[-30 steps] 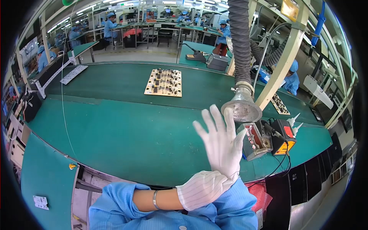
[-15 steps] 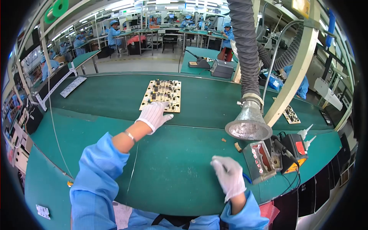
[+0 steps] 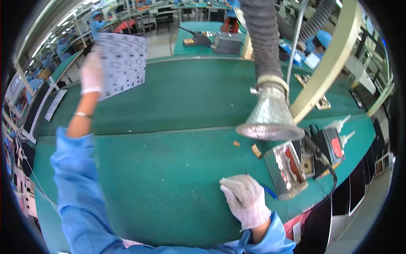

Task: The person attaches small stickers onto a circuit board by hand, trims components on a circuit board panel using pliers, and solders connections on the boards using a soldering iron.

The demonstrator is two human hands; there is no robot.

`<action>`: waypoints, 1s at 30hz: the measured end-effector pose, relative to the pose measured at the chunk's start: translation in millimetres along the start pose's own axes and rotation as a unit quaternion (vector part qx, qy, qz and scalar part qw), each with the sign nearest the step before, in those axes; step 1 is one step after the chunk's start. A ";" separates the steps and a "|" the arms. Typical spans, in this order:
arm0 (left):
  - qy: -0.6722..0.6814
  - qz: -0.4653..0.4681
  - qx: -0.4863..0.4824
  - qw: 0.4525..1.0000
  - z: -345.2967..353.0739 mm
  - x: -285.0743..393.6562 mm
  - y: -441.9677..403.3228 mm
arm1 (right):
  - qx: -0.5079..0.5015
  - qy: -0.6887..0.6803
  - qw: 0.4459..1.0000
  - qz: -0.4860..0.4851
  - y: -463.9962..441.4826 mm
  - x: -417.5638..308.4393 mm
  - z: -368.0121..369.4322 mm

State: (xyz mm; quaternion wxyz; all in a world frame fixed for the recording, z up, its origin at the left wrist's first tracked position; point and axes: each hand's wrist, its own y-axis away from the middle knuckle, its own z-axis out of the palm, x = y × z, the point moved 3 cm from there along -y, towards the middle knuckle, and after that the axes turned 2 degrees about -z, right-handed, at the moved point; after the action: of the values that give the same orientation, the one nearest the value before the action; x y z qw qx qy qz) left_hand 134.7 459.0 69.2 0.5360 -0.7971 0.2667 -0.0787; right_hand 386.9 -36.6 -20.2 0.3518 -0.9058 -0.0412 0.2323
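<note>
White-gloved left hand (image 3: 91,74) grips pale, dark-spotted rectangular circuit board (image 3: 124,63) by its edge, raised over flat green work surface (image 3: 186,95). White-gloved right hand (image 3: 246,201) half-curled near thin blue handle (image 3: 270,193); can't tell if holding anything.

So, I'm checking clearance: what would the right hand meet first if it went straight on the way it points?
The way looks free: ahead of the right hand lies green worktop up to the seam, though depth and exact direction are unclear.
</note>
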 end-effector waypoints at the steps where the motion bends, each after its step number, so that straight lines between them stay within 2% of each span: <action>1: 0.007 -0.074 -0.048 0.996 -11.5 -36.2 -5.0 | 0.005 0.005 1.000 -0.001 3.1 0.6 -1.7; 2: 0.241 -0.236 -0.069 0.939 -51.4 -28.0 -7.4 | 0.010 0.001 1.000 0.000 5.3 0.5 -3.4; 5: 0.381 -0.392 -0.192 0.815 -110.9 -46.2 60.4 | 0.018 0.024 0.999 0.014 9.8 -2.5 -15.9; 7: 0.517 -0.421 -0.305 0.680 -175.9 19.5 95.9 | 0.044 0.070 0.996 0.035 24.2 -3.1 -26.9; 8: 0.557 -0.468 -0.294 0.620 -197.4 41.8 115.4 | 0.039 0.109 0.992 0.056 31.4 -5.9 -33.1; 9: 0.531 -0.510 -0.310 0.601 -216.2 53.7 133.7 | 0.033 0.146 0.986 0.075 37.9 -8.4 -37.9; 10: 0.477 -0.484 -0.349 0.645 -223.9 49.1 158.9 | 0.023 0.177 0.979 0.099 45.7 -10.0 -40.3; 11: 0.497 -0.472 -0.366 0.629 -236.6 67.2 174.1 | -0.012 0.228 0.970 0.085 43.8 -15.8 -44.9; 13: 0.486 -0.480 -0.385 0.621 -249.8 89.9 203.0 | -0.070 0.289 0.946 0.131 49.5 -20.2 -46.8; 14: 0.469 -0.466 -0.430 0.615 -250.6 91.9 217.9 | -0.096 0.304 0.937 0.143 60.1 -13.4 -41.5; 17: 0.457 -0.442 -0.423 0.646 -259.7 114.7 230.3 | -0.155 0.320 0.920 0.165 64.4 -15.3 -36.3; 20: 0.437 -0.239 -0.460 0.735 -258.2 99.5 227.5 | -0.181 0.330 0.912 0.162 64.4 -18.3 -35.4; 21: 0.386 -0.424 -0.520 0.633 -249.2 85.9 241.2 | -0.183 0.331 0.912 0.161 64.9 -18.8 -36.7; 23: 0.404 -0.485 -0.435 0.642 -248.5 76.2 223.5 | -0.190 0.331 0.911 0.154 61.3 -17.9 -38.0; 26: 0.317 -0.400 -0.403 0.759 -234.2 68.3 197.6 | -0.208 0.354 0.904 0.122 54.8 -13.3 -36.4; 29: 0.338 -0.391 -0.522 0.678 -218.5 94.4 189.1 | -0.200 0.427 0.879 0.070 49.2 -2.9 -32.6; 30: 0.331 -0.189 -0.460 0.802 -205.4 99.5 192.1 | -0.205 0.381 0.897 0.096 50.2 7.4 -34.9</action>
State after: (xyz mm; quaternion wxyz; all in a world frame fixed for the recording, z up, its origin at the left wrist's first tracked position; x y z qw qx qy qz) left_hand 68.8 187.0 -34.1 -0.0399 -0.9103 0.2764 -0.3056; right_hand 404.7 -94.1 -33.5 0.1235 -0.9767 0.1359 -0.1112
